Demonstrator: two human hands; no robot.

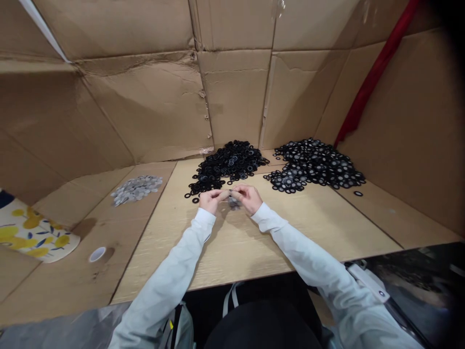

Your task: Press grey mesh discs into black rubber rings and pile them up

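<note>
My left hand and my right hand meet above the pale wooden table top, pinching a small grey disc between them. Its exact shape is partly hidden by my fingers. Just beyond my left hand lies a heap of plain black rubber rings. To the right, beyond my right hand, spreads a heap of black rings with pale grey centres. Further left sits a flat pile of loose grey discs.
Folded cardboard sheets line the back and sides of the table. A roll of tape and a yellow-patterned cloth lie on the left. A red strap runs up the right-hand cardboard.
</note>
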